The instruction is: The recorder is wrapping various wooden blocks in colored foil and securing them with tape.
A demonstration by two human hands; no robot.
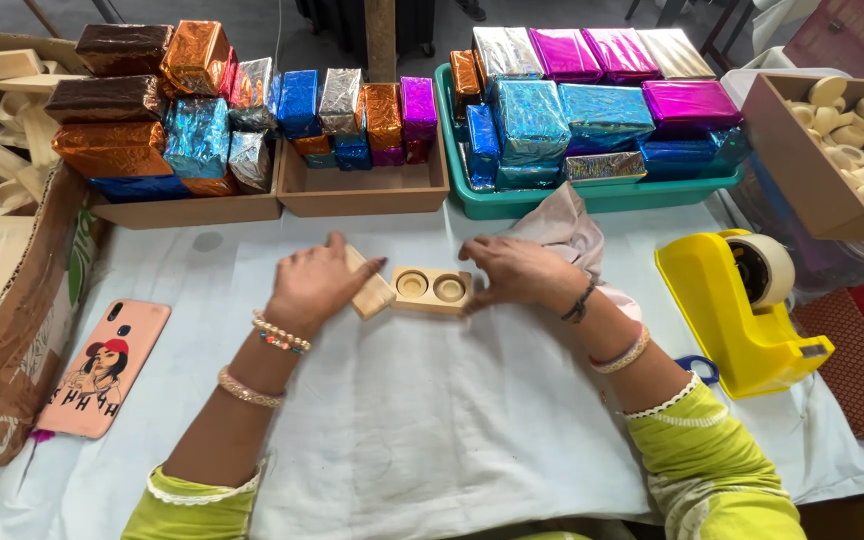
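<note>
Wooden parts in both our hands, centre of the white-cloth-covered bench. Left hand lies palm-down over a plain pale wooden block, fingers spread and flat on it, grip not closed around it. Right hand pinches the right end of a light wooden holder with two round recesses; grip clamped on that end. Block and holder sit just beside each other on the cloth, block tilted, holder flat with recesses facing up.

Pink crumpled cloth sits behind our right hand. Yellow tape dispenser is to the right, near our right forearm. Pink phone case with a cartoon figure lies on the left, well apart from the hands. Foil-wrapped blocks in mixed colours fill the brown trays and teal tray along the back. Box of pale wooden discs is at far right.
</note>
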